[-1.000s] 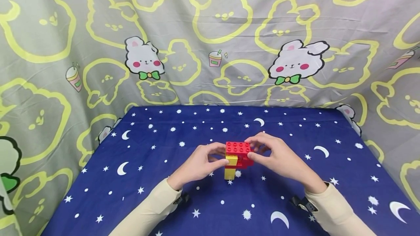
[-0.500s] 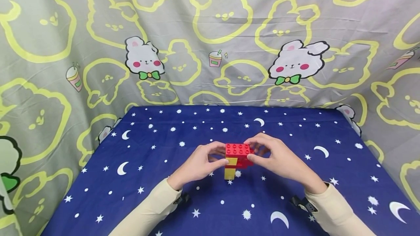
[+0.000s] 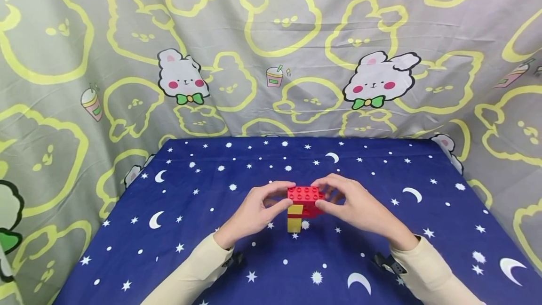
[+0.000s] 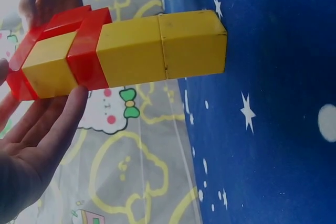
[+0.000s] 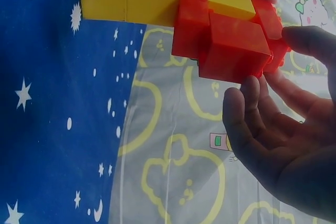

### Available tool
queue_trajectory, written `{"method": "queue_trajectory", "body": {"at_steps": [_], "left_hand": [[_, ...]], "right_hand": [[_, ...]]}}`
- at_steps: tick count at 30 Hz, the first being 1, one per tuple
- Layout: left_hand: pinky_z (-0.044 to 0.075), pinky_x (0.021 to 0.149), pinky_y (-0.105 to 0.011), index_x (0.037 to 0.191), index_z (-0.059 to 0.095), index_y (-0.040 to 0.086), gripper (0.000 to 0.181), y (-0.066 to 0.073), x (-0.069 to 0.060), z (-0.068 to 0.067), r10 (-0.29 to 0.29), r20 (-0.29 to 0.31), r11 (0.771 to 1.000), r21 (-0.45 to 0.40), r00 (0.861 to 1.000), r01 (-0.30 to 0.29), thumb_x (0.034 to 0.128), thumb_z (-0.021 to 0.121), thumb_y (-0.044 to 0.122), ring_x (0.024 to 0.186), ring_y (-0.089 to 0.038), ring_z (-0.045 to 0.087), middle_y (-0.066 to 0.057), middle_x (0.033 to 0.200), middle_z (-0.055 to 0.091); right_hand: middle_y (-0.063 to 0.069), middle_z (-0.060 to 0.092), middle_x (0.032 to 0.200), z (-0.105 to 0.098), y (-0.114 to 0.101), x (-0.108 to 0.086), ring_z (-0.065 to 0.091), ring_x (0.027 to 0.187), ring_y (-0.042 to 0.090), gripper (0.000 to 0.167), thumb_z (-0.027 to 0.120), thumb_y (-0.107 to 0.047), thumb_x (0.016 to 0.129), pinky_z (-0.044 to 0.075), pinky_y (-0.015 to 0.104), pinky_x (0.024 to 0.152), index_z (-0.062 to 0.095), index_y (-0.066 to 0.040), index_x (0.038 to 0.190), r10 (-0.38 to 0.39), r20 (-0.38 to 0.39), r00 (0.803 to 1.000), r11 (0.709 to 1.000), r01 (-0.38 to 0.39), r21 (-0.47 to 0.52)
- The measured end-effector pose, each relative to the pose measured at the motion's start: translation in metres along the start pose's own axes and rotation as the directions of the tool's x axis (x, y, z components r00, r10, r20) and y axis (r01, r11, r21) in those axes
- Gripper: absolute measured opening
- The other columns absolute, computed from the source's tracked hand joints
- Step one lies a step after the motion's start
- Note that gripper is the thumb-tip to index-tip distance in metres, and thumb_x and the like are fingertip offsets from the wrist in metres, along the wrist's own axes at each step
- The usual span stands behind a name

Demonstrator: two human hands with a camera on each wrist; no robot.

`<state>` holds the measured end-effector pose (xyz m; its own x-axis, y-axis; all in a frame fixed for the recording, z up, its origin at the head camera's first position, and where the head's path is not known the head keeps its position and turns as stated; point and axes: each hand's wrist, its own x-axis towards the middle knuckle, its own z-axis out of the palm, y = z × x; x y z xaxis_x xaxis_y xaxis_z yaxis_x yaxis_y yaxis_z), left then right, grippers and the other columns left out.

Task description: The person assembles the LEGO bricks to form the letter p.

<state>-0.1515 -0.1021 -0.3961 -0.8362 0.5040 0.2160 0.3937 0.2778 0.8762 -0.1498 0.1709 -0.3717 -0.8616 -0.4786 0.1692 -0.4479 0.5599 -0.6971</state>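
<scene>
A tower of toy building bricks stands upright on the cloth. Its yellow column (image 4: 131,48) at the base carries a flat red brick (image 4: 90,51), then a yellow brick (image 4: 50,65), with a studded red brick (image 3: 303,194) across the top. A thicker red block (image 5: 239,45) juts out on the right side under that top brick. My left hand (image 3: 254,208) pinches the top brick's left end between thumb and fingers. At the other end, my right hand (image 3: 353,205) pinches it, with fingertips beside the jutting block. The fingers partly hide the tower's back.
Dark blue cloth (image 3: 203,248) with white stars and moons covers the table. A grey curtain (image 3: 237,27) with yellow bear outlines and rabbits hangs behind and at both sides. Each wrist wears a black strap, such as the right strap (image 3: 388,263).
The top red brick has sunk a little, closing down onto the yellow brick. My left fingers and thumb have risen to the top brick's end. The head view has shifted slightly.
</scene>
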Motion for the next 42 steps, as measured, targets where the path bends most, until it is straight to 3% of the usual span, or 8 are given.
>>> {"method": "queue_trajectory", "body": {"at_steps": [4,16,20,27,35,42], "left_hand": [[0.058,0.088,-0.024,0.138,0.063,0.016,0.041,0.0,0.0,0.0,-0.002,0.006,1.0,-0.013,1.0,0.002,0.0995,0.069,0.025,0.107,-0.014,0.07,-0.003,0.127,0.07],[0.058,0.092,-0.027,0.137,0.063,0.017,0.039,0.002,0.001,0.0,0.002,-0.002,0.999,-0.042,1.0,-0.002,0.0994,0.069,0.023,0.114,-0.016,0.069,-0.004,0.128,0.07],[0.058,0.091,-0.027,0.137,0.063,0.017,0.038,0.002,0.0,0.001,0.0,-0.01,0.999,-0.043,1.0,0.0,0.0995,0.069,0.023,0.114,-0.016,0.069,-0.003,0.128,0.07],[0.058,0.091,-0.028,0.137,0.063,0.017,0.038,0.001,-0.001,0.001,0.004,-0.016,0.999,-0.044,1.0,-0.005,0.0998,0.069,0.024,0.113,-0.014,0.069,-0.002,0.128,0.07],[0.058,0.091,-0.028,0.137,0.062,0.013,0.039,0.001,-0.001,0.001,0.012,-0.009,0.999,-0.042,1.0,-0.013,0.0994,0.069,0.022,0.113,-0.016,0.069,-0.003,0.128,0.07],[0.058,0.09,-0.028,0.135,0.064,0.019,0.037,0.0,0.0,0.001,0.005,-0.024,0.999,-0.048,1.0,-0.006,0.0989,0.07,0.023,0.113,-0.011,0.069,0.002,0.126,0.07]], "right_hand": [[-0.009,0.064,0.109,0.001,0.002,0.0,0.062,0.096,0.011,0.035,0.076,-0.036,0.094,0.057,0.033,0.085,0.063,-0.027,0.126,0.008,0.027,1.0,1.0,-0.009,0.027],[-0.009,0.065,0.117,0.005,0.003,0.0,0.062,0.108,0.015,0.031,0.062,-0.045,0.101,0.053,0.043,0.094,0.059,-0.032,0.129,0.065,0.053,0.996,0.988,-0.072,0.14],[-0.007,0.065,0.121,0.005,0.002,0.001,0.064,0.112,0.016,0.03,0.061,-0.044,0.102,0.056,0.041,0.094,0.057,-0.031,0.129,0.058,0.067,0.996,0.985,-0.068,0.156],[0.006,0.064,0.124,0.007,0.002,0.0,0.068,0.108,0.019,0.031,0.058,-0.034,0.105,0.06,0.034,0.088,0.05,-0.02,0.131,0.015,0.132,0.991,0.976,-0.044,0.216],[0.006,0.064,0.123,0.009,0.004,0.001,0.069,0.106,0.017,0.03,0.06,-0.03,0.104,0.058,0.028,0.086,0.051,-0.02,0.13,0.011,0.136,0.991,0.975,-0.041,0.22],[0.005,0.062,0.121,0.011,0.002,0.002,0.067,0.107,0.018,0.032,0.057,-0.034,0.106,0.058,0.03,0.087,0.048,-0.02,0.134,0.027,0.139,0.99,0.975,-0.057,0.217]]}}
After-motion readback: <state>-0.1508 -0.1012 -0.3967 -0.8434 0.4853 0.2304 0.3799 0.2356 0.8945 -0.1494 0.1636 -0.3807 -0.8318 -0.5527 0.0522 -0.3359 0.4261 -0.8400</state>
